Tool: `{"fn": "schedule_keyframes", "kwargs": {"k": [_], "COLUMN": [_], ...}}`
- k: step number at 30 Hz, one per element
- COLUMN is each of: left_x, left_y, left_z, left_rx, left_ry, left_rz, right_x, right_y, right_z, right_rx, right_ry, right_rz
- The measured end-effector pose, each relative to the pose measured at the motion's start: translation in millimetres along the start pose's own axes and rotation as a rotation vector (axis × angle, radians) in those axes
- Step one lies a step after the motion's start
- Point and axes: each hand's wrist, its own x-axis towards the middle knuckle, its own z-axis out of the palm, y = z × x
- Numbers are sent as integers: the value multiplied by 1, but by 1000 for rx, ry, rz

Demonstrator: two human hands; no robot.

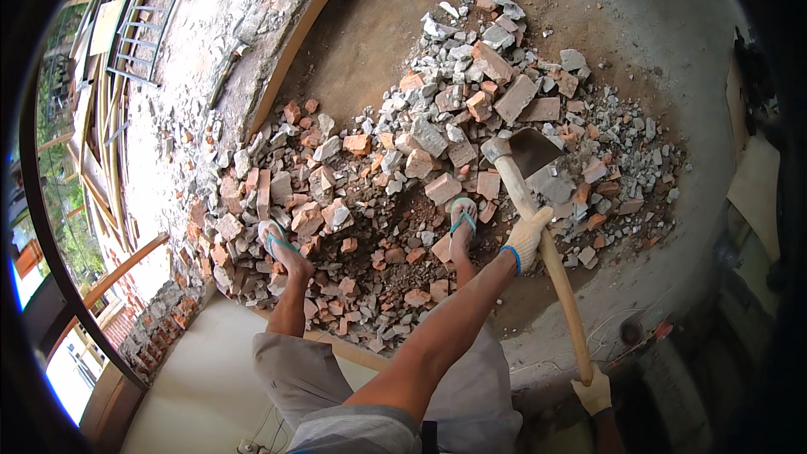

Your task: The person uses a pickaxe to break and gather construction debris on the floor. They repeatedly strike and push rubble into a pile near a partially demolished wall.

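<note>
A hoe [561, 279] with a long wooden handle slants across the right half of the view. My left hand [528, 240], in a pale knitted glove with a blue cuff, is wrapped round the upper part of the handle. Lower down, near the handle's end, my right hand [593, 392] grips it in a similar glove. The dark metal blade [534, 150] lies at the far end among rubble, against broken bricks [517, 98] and grey mortar lumps [551, 184]. Whether its edge is dug in cannot be seen.
Rubble [336, 202] spreads over the floor, under two feet in flip-flops [461, 217]. A raised edge [294, 46] runs along the upper left. Beyond it are a metal ladder-like frame [151, 17] and long boards [105, 143]. Thin wires [618, 345] lie at lower right.
</note>
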Motion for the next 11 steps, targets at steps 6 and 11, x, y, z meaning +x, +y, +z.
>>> {"fn": "schedule_keyframes", "kwargs": {"k": [6, 11], "left_x": [-30, -45], "left_y": [167, 334], "left_z": [-98, -171], "left_rx": [104, 649], "left_ry": [72, 344], "left_rz": [268, 520], "right_x": [23, 56], "right_y": [-145, -336], "right_z": [97, 195], "right_rx": [334, 682], "right_ry": [-120, -282], "right_rz": [-91, -75]}}
